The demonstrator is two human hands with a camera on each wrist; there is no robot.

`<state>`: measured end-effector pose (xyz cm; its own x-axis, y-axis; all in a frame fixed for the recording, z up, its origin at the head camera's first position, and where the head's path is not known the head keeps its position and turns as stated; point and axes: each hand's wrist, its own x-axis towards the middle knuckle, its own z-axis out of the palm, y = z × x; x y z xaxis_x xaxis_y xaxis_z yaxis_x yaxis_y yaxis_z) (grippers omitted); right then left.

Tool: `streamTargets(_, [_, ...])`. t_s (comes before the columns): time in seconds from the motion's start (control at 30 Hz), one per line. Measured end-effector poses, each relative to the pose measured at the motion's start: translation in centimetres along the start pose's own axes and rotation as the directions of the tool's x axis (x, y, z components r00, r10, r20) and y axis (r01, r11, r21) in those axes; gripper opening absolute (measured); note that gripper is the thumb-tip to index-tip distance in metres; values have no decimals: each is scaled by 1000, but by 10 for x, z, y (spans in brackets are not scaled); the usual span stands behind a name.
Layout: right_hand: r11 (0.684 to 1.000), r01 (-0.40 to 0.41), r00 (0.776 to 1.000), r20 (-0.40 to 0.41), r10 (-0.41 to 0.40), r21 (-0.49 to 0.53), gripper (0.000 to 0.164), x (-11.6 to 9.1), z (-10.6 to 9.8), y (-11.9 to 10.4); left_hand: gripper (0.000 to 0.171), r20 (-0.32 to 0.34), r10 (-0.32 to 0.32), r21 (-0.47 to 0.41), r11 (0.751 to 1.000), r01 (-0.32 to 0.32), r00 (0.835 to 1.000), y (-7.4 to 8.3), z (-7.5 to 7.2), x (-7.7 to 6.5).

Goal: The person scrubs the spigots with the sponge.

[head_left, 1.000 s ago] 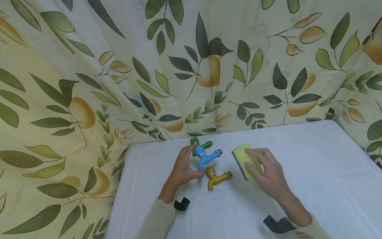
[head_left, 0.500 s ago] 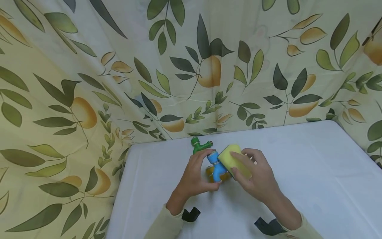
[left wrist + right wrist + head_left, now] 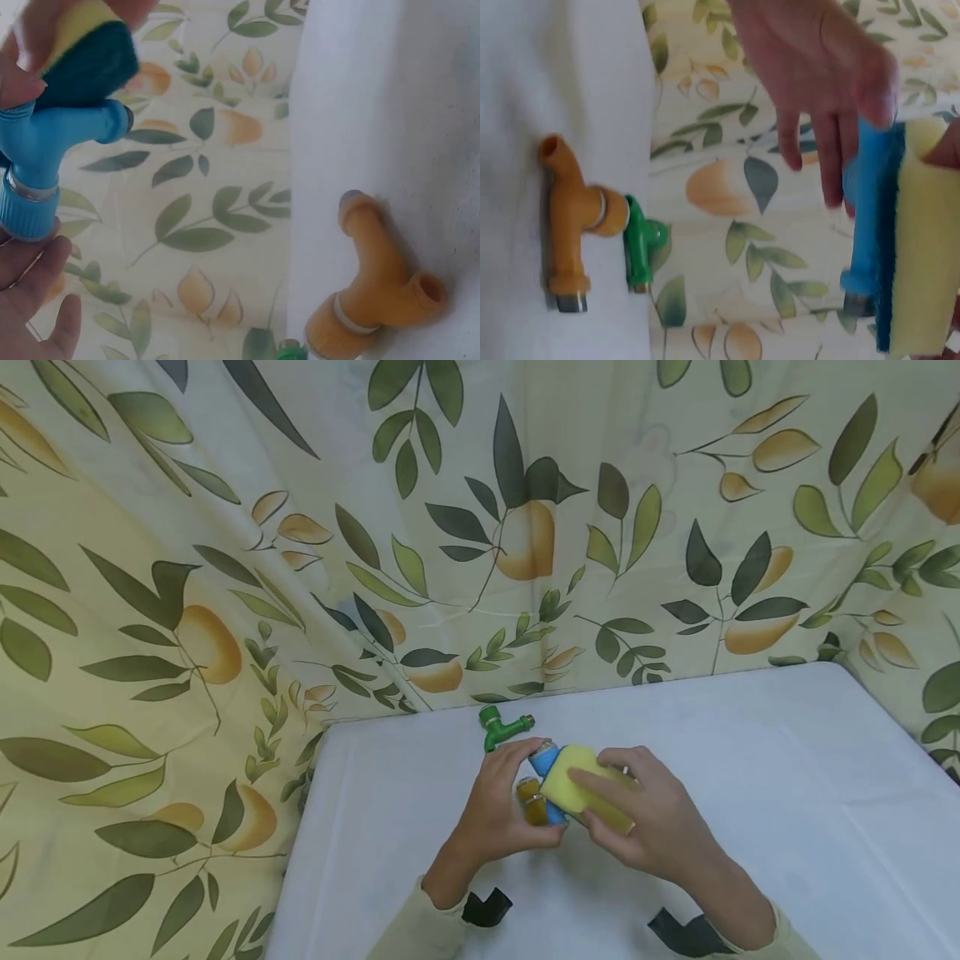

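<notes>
My left hand holds a blue tap off the table, fingers at its ribbed knob and thumb at its spout end. In my right hand is a sponge, yellow with a dark green scouring side. That scouring side presses against the blue tap's body, as both wrist views show. From the head view the sponge hides most of the tap. An orange-yellow tap lies on the table beneath my hands, partly covered in the head view. Beyond my left fingers lies a green tap.
A white cloth-covered table carries the taps. Behind and to the left hangs a curtain patterned with leaves and fruit. Black straps show at the wrists.
My left hand picked up the blue tap from between the other two and brought it right and nearer. The sponge moved left onto it, then both shifted slightly nearer and right.
</notes>
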<state>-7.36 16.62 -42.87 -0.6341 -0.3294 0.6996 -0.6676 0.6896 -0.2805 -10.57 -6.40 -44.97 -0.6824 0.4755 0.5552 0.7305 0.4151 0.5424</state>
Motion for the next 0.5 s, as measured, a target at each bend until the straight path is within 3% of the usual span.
streamTargets(0.13, [998,-66,994,-83,65,-7,46,5,1,2,93,-6,-19,-25,999,19,1000,1,-1,1])
streamTargets(0.2, [998,-54,997,-50,55,23,42,6,3,-1,91,-5,-16,-6,1000,16,1000,1,-1,3])
streamTargets(0.37, [996,72,995,57,-76,56,36,1,-3,-5,94,1,-9,40,999,9,1000,3,-2,3])
streamTargets(0.5, [1000,11,1000,12,-11,1,41,3,-6,0,93,12,-30,7,1000,30,999,4,-4,3])
